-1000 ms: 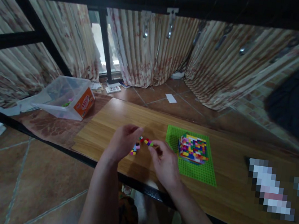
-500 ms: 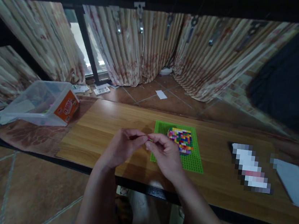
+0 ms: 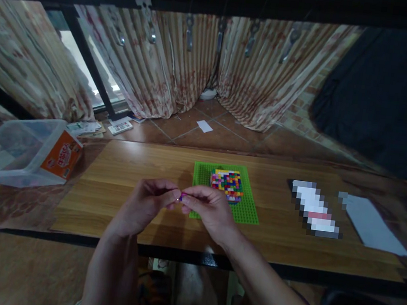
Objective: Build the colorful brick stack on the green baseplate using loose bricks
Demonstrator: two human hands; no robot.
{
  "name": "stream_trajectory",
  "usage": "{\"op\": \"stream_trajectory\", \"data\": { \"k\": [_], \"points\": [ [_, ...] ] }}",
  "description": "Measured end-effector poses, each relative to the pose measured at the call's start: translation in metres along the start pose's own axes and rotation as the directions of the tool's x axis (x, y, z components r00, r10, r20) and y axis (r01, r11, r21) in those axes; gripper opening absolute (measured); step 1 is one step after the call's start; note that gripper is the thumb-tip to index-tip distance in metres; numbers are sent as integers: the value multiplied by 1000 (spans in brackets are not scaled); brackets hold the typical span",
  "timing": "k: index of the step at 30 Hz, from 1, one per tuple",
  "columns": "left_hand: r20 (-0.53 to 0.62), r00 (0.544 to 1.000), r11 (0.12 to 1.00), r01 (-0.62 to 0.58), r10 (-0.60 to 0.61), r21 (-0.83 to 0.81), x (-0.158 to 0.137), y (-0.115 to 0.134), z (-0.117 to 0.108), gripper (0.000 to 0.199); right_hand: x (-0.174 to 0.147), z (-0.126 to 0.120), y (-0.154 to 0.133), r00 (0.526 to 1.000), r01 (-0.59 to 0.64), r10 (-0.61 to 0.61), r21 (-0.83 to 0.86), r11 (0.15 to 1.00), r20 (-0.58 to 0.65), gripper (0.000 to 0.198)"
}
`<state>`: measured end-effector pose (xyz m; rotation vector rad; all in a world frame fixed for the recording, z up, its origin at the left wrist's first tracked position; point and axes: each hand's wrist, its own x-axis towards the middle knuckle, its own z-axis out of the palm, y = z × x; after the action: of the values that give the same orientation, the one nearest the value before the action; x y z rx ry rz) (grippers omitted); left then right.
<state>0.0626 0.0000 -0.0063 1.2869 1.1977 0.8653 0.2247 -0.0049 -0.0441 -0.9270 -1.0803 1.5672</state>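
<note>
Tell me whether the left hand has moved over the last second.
Yes: judged against the green baseplate, the left hand has moved to the right, closer to the baseplate's left edge.

Bare left hand (image 3: 143, 205) and bare right hand (image 3: 211, 210) nearly meet above the brown wood-grain desk (image 3: 102, 189), a small pink-and-purple plastic piece (image 3: 182, 197) in their fingertip grip. Just beyond the right hand: multicoloured plastic-brick block (image 3: 226, 181) on green studded baseplate (image 3: 251, 214). Far left, translucent plastic box (image 3: 22, 142), orange label (image 3: 62, 155) facing the desk. Right: white sheet (image 3: 373, 224). Behind: beige patterned curtains (image 3: 161, 73).
</note>
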Motion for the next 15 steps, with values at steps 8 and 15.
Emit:
{"op": "stream_trajectory", "data": {
  "k": [8, 15],
  "points": [
    [-112, 994, 860, 53, 5, 507, 6, -16, -2, 25, 0, -29, -11, 996, 70, -72, -45, 997, -46, 31],
    [-219, 969, 452, 249, -118, 857, 17, -31, 2, 24, -11, -67, -26, 986, 126, -153, -304, 944, -69, 21]
  ]
}}
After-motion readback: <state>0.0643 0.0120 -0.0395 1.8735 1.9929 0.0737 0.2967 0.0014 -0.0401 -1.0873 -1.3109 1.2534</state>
